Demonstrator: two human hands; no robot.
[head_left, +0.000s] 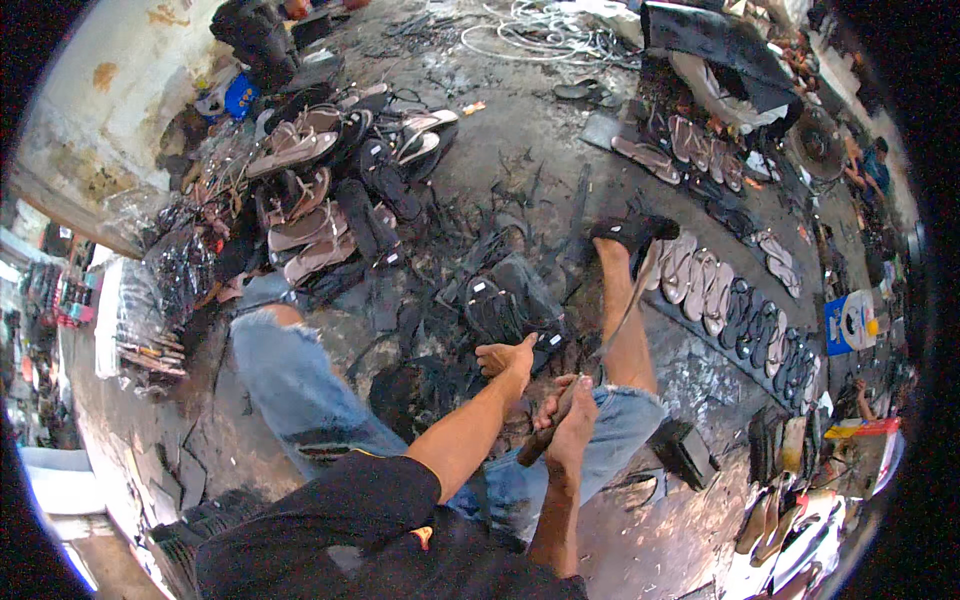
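My left hand [507, 362] is closed at the near end of a bundle of black sandals [515, 295] lying on the floor between my legs. Its thumb rests along their edge, while the undersides of the fingers stay hidden. Close by on the right, my right hand [572, 415] is wrapped round a long, thin-bladed knife [627, 316]. The blade points up and away, past my shin, and a dark handle end shows below the fist. Black strips and scraps [410, 330] lie around the bundle.
A heap of brown and black sandals [310, 220] stands at the left. To the right, pairs of sandals [715, 290] are lined up on a dark board. A black box [685, 450] sits beside my right knee, and a coil of white cord [550, 35] lies far ahead.
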